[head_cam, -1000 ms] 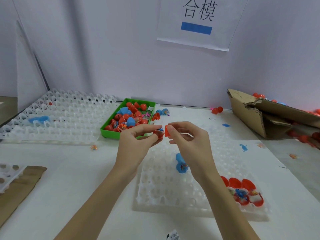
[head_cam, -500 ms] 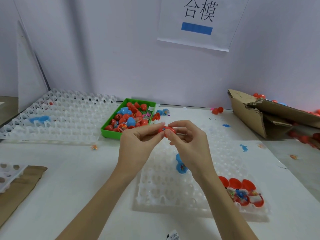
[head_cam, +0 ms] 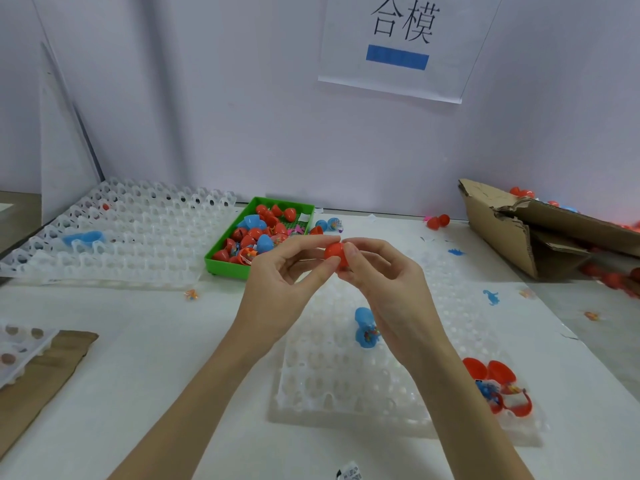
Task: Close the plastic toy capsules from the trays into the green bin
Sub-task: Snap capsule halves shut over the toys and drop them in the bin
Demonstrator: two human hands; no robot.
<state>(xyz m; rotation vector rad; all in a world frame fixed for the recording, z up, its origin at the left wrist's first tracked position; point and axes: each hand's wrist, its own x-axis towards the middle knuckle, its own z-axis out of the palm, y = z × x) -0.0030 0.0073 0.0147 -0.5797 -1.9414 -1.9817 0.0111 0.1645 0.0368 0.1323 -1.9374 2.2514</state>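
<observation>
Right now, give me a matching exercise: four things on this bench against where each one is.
Things:
1. red capsule
2. green bin
3. cardboard box
4. blue capsule

Places:
A. far right of the table
B. in the near white tray
C. pinched between left hand and right hand
D. beside the far tray, holding capsules

Pairs: 1-C, 2-D, 3-A, 4-B

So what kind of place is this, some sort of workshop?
Probably a small hand-assembly workstation. A printed paper sign hangs over a white table holding moulded plastic trays, a green bin of red and blue capsules, and a torn cardboard box. Both hands press a red capsule shut.
</observation>
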